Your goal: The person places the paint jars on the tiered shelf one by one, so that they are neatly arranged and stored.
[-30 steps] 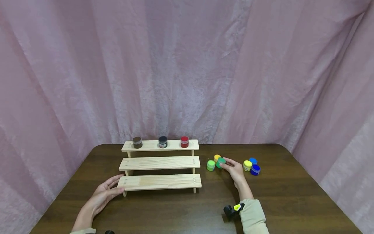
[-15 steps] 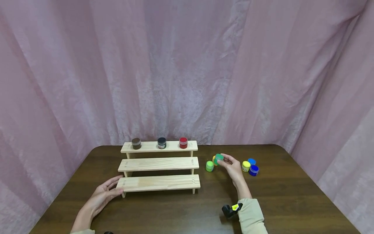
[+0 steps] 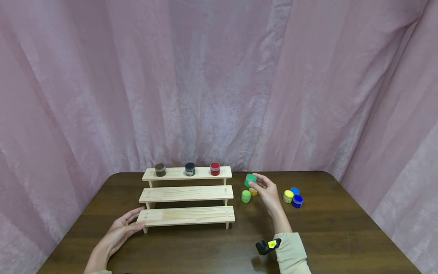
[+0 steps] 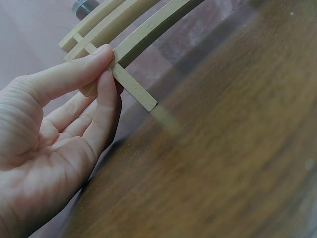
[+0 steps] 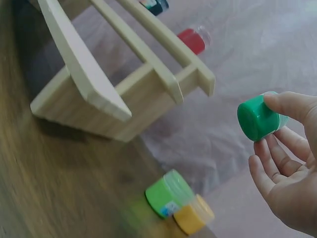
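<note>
My right hand (image 3: 268, 192) pinches a green paint jar (image 5: 258, 117) between thumb and fingers, lifted clear of the table. Below it stand a light green jar (image 3: 246, 196) and an orange-yellow jar (image 3: 253, 191), the latter partly covered by the hand. My left hand (image 4: 64, 116) grips the left end of the lowest step of a three-tier wooden stand (image 3: 186, 216), thumb and index finger at the corner above the leg. Along the top tier sit a brown jar (image 3: 160, 169), a black jar (image 3: 190, 169) and a red jar (image 3: 215, 169). The middle and lowest tiers bear no jars.
Right of my right hand, a yellow jar (image 3: 288, 196), a blue jar (image 3: 295, 191) and a dark blue jar (image 3: 297, 201) cluster on the brown wooden table (image 3: 191, 251). A pink curtain (image 3: 219, 83) hangs behind the table's far edge.
The green jar has risen off the table and moved left and away from me in my right hand, uncovering part of the orange-yellow jar. My left hand stays on the stand.
</note>
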A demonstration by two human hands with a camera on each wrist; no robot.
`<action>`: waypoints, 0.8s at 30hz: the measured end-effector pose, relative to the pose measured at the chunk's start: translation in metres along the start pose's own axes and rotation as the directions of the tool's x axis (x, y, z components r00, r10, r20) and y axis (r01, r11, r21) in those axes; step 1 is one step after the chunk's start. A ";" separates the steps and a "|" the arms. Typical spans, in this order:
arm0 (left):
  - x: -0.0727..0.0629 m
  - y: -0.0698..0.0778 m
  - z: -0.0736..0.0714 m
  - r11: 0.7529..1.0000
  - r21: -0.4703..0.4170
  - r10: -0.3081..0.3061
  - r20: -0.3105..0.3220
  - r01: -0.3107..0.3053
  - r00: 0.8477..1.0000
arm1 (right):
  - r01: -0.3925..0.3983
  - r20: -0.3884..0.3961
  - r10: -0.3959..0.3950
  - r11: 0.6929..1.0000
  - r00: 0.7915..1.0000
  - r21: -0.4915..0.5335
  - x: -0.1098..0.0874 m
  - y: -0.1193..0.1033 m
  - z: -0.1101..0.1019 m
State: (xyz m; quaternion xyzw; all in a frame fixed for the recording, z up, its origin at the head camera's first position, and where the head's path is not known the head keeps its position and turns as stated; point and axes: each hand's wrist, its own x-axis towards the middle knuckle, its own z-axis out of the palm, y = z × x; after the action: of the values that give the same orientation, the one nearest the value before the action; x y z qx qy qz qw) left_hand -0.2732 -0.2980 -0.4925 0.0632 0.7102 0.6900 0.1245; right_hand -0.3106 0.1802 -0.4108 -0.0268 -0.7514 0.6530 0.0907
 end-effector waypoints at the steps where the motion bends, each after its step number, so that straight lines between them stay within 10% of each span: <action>1: 0.000 0.000 0.000 1.000 -0.002 0.003 -0.003 -0.003 1.000 | 0.010 0.001 -0.010 1.000 1.000 0.003 0.000 -0.002 0.002; 24: -0.001 0.002 0.001 1.000 -0.016 -0.015 0.007 0.015 1.000 | 0.147 0.200 -0.156 0.987 0.967 0.058 -0.008 -0.035 0.072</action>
State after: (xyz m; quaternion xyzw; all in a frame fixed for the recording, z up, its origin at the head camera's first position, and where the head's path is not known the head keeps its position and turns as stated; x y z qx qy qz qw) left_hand -0.2717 -0.2970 -0.4901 0.0592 0.7047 0.6945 0.1325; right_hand -0.3122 0.1039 -0.3864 0.0997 -0.7424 0.6595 0.0633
